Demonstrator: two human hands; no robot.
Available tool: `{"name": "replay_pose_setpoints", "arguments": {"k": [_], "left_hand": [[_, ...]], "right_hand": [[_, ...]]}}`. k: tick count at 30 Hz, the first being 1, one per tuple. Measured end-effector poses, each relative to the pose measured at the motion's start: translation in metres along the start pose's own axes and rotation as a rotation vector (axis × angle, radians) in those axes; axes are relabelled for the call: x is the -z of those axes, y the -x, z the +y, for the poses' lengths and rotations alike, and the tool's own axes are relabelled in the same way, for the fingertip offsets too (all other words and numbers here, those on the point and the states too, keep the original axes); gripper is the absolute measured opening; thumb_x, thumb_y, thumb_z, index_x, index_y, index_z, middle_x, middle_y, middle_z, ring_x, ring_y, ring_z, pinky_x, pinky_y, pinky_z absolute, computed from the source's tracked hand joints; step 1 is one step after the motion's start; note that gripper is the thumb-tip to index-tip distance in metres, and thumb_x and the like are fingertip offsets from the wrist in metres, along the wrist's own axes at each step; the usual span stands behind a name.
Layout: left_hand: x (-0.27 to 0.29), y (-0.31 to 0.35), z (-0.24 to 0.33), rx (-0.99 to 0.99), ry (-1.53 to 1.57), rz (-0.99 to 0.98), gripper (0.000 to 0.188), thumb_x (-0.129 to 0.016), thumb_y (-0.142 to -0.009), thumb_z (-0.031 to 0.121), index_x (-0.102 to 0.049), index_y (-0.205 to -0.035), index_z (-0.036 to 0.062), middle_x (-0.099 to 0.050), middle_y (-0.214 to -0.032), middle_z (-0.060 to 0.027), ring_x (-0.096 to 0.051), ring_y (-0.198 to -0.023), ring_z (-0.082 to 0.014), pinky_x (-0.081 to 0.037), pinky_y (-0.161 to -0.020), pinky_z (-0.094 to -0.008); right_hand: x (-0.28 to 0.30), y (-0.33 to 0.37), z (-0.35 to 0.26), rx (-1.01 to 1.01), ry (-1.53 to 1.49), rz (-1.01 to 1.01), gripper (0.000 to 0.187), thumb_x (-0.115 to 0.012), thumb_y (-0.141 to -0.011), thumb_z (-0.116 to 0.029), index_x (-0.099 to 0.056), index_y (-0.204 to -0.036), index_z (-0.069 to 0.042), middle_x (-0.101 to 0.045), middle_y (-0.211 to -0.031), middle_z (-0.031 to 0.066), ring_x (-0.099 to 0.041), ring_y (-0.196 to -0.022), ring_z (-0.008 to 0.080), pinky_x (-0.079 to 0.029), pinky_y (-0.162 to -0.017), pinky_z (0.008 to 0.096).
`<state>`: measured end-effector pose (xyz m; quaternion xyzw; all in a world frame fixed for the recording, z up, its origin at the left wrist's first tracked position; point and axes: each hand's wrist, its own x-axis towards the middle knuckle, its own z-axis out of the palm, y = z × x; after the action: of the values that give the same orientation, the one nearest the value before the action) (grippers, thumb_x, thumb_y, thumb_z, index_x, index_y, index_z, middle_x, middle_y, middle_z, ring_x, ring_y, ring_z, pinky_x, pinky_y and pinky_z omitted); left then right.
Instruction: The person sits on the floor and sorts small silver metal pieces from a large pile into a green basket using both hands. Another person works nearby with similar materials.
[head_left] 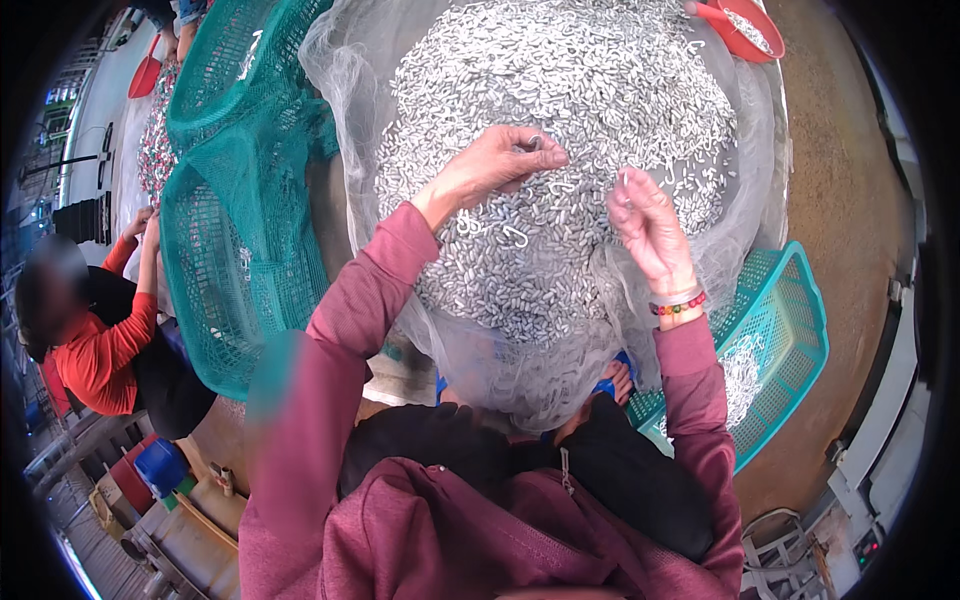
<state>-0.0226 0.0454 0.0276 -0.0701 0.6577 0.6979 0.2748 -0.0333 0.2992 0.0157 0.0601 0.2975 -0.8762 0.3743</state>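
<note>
A large heap of small pieces (560,80), pale white and grey, some oval and some hook-shaped, lies on a sheer white net (345,60). Over its middle, my left hand (500,165) is closed in a pinch, thumb against forefinger; a small pale curve shows at the fingers, too tiny to name. My right hand (650,225) is raised a little to the right, its fingers curled together and slightly blurred. A whitish speck shows at its fingertips, but I cannot make out what it is. Several white hook-shaped pieces (515,235) lie beneath my left hand.
By my right forearm stands a teal plastic basket (808,290) with white hook-shaped pieces (742,380) inside. Two green net-lined baskets (180,250) are on the left. A red scoop (750,40) lies at the far right. Another person in orange (100,360) works at far left.
</note>
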Motion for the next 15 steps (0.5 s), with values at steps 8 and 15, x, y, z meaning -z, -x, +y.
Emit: {"name": "replay_pose_setpoints", "arguments": {"k": [8, 15], "left_hand": [[-0.037, 0.0, -0.046, -0.272, -1.325, -0.061, 0.023, -0.071, -0.078, 0.022, -0.068, -0.081, 0.0003, -0.066, -0.081, -0.0163, -0.066, -0.079, -0.0332, -0.053, -0.073, -0.0434], [0.0, -0.006, -0.013, -0.185, -1.073, 0.017, 0.023, -0.068, -0.082, 0.028, -0.071, -0.09, 0.006, -0.067, -0.083, -0.017, -0.065, -0.08, -0.0324, -0.05, -0.073, -0.0394]], "right_hand": [[-0.005, 0.01, -0.034, 0.035, 0.439, 0.138, 0.025, -0.054, -0.094, -0.023, -0.061, -0.1, 0.0, -0.061, -0.084, 0.0054, -0.055, -0.064, 0.0089, -0.036, -0.046, 0.0183], [0.02, -0.051, 0.01, 0.172, 1.386, 0.099, 0.02, -0.065, -0.087, -0.021, -0.068, -0.096, -0.003, -0.066, -0.074, 0.0081, -0.06, -0.062, 0.015, -0.045, -0.052, 0.0285]]}}
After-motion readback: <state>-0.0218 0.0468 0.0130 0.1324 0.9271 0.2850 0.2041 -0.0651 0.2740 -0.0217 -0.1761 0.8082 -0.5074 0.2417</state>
